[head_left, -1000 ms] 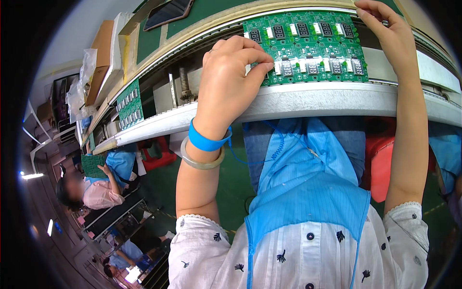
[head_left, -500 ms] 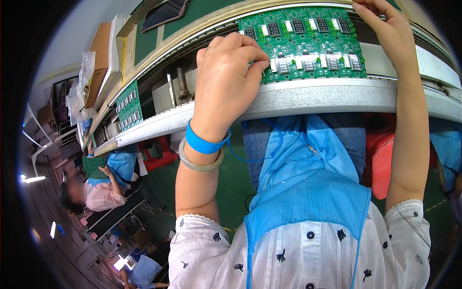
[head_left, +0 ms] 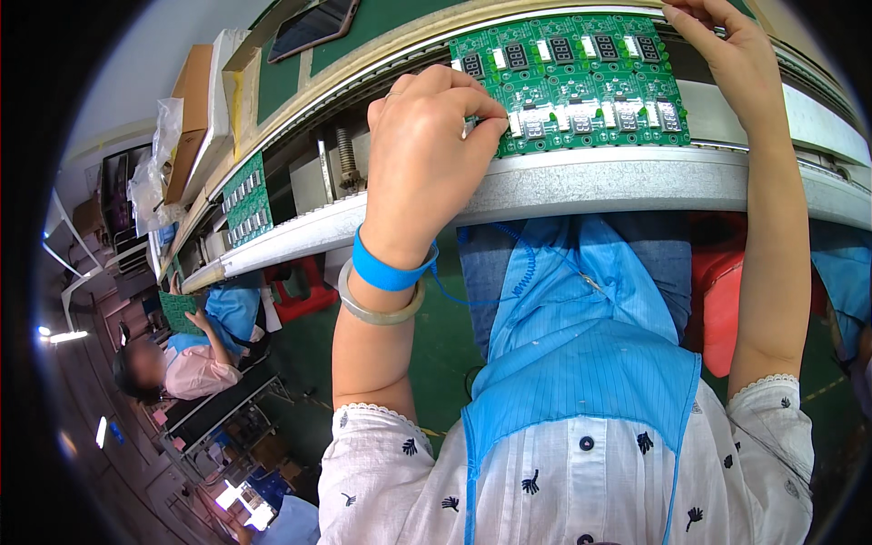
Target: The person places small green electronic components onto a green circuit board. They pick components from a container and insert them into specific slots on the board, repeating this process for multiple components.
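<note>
A green circuit board panel (head_left: 581, 86) lies on the metal conveyor rails, carrying several dark digit displays, white parts and small green LEDs. My left hand (head_left: 427, 150) reaches over its left end, thumb and forefinger pinched at the board's near-left part, other fingers curled. Whatever sits in that pinch is hidden by the fingertips. Beyond the board's far right corner is my right hand (head_left: 731, 59), thumb and forefinger drawn together by the far rail. The top of the picture cuts part of it off, and I cannot make out anything held.
The pale near rail (head_left: 581, 177) runs in front of me. Farther left on the line rests another circuit board (head_left: 246, 202). A phone (head_left: 313, 27) lies beyond the far rail. A coiled blue cord (head_left: 527, 272) hangs from my left wristband (head_left: 391, 268). A co-worker (head_left: 200, 363) sits at left.
Both my hands stay nearly in place, with only tiny finger shifts. The co-worker at left has moved the held green board slightly.
</note>
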